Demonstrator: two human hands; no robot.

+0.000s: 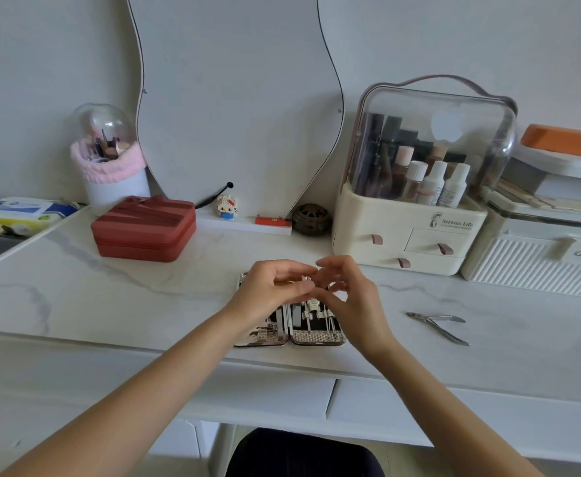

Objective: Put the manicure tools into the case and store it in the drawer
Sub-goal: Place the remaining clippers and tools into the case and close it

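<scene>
- Right above the open case [317, 333] both sets of fingertips come together around a small shiny metal bit [306, 279], too tiny to say which tool it is
- left hand [271, 291] has thumb and fingers pinched in toward that piece, looks like it's gripping it
- right hand [347, 294] has fingers curled and a bit spread, tips just by the same piece; can't tell if it's actually clamped on it or only touching
- case lies flat and opened like a book near the front edge of the white marble-look tabletop [110, 297], some tools already sitting in the right half, hands cover the far part of it
- cuticle nippers [437, 324] lie loose on the top, well to the right of the case
- two drawer fronts [378, 401] sit under the table edge, both closed
- further back: red zip box [143, 229] on the left, wavy mirror [237, 98] against the wall, cream cosmetics organizer [409, 235] with a clear dome lid on the right, brush holder [110, 160] with a pink fluffy rim back left
</scene>
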